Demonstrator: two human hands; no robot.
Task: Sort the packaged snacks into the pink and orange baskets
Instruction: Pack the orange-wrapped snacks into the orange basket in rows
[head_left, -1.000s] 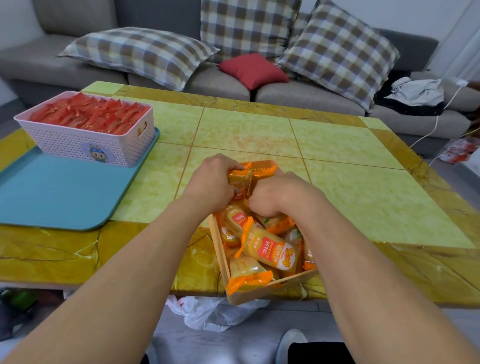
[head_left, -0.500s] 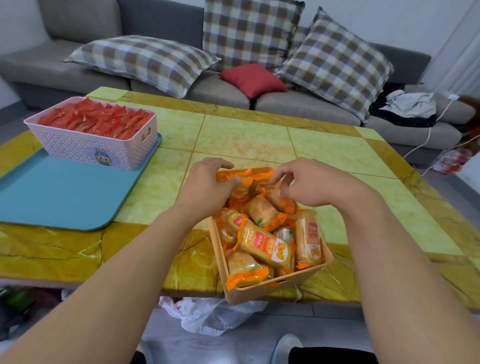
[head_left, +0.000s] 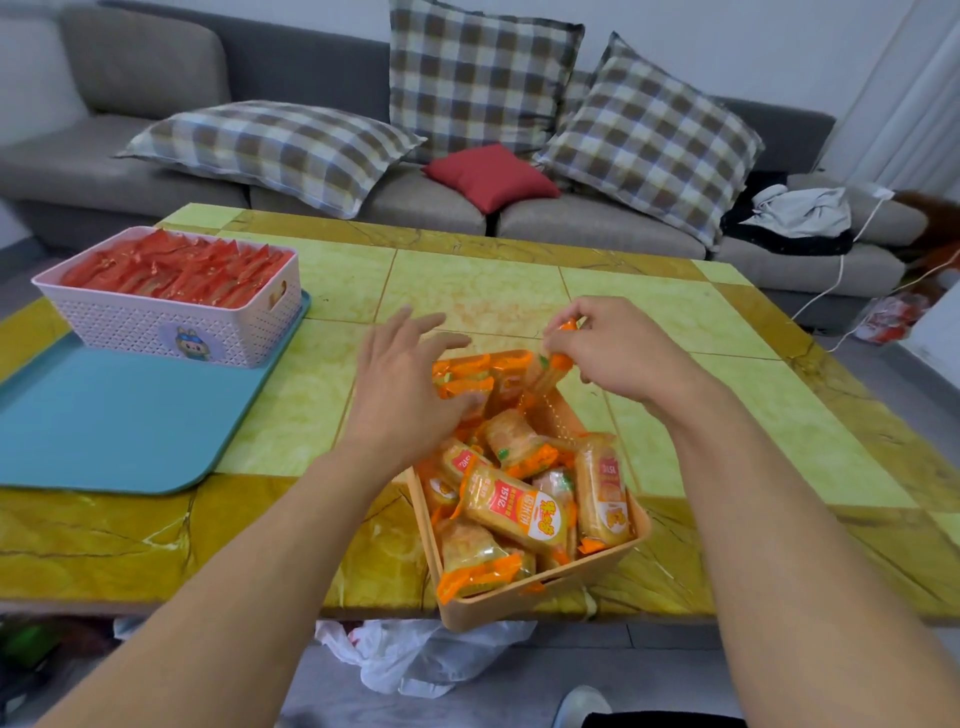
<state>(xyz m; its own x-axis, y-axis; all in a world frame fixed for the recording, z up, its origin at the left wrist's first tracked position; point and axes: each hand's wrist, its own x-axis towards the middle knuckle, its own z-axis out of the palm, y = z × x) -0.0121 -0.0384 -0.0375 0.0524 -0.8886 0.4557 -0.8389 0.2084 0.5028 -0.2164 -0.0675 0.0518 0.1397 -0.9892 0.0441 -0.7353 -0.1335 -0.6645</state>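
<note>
Room: a gray sofa (head_left: 156, 171) with checked pillows sits behind a yellow-green table (head_left: 467, 291).
Blue tray (head_left: 104, 426): holds the pink basket (head_left: 171, 322), full of red packs.
Orange basket (head_left: 540, 587): at the table's near edge, full of orange snack packs (head_left: 511, 506).
Left hand (head_left: 400, 384): fingers spread, resting on the packs.
Right hand (head_left: 618, 348): pinches one orange pack (head_left: 550, 369) above the basket.

A home living room; grey sofa (head_left: 597, 228) (plaid cushions (head_left: 280, 150)).
</note>
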